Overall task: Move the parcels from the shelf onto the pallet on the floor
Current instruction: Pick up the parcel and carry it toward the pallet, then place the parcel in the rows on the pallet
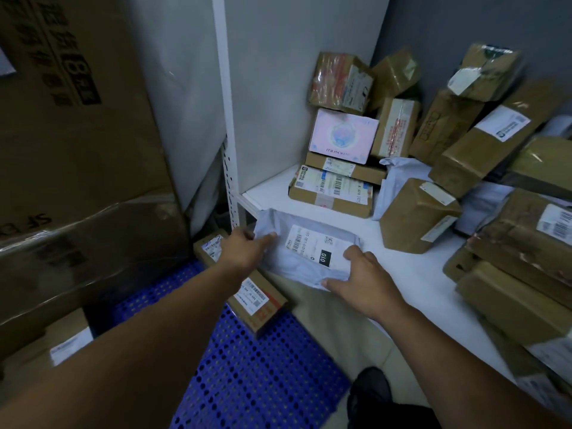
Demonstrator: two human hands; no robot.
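White mailer [305, 252], shelf [402, 274] near-left edge: we grip it, left hand [247, 247] and right hand [363, 281] fingers curled round. Pallet [247, 373] holds few boxes [260, 305]; most parcels [418, 218] not yet moved.

A: What do the right fingers [351, 253] press on?
B: A soft plastic mailer bag [288, 267], pale, crinkled, faintly shiny; its paper label [309, 246] is matt.
A: Beyond them?
B: Matt brown cardboard boxes [331, 196] under glossy clear tape, and one smooth pink box [342, 136], on a smooth white shelf [418, 274].
A: And below the left fingers [269, 237]?
B: A blue perforated plastic pallet [247, 366]; further left of them, a cardboard carton [77, 150] wrapped in shiny film.
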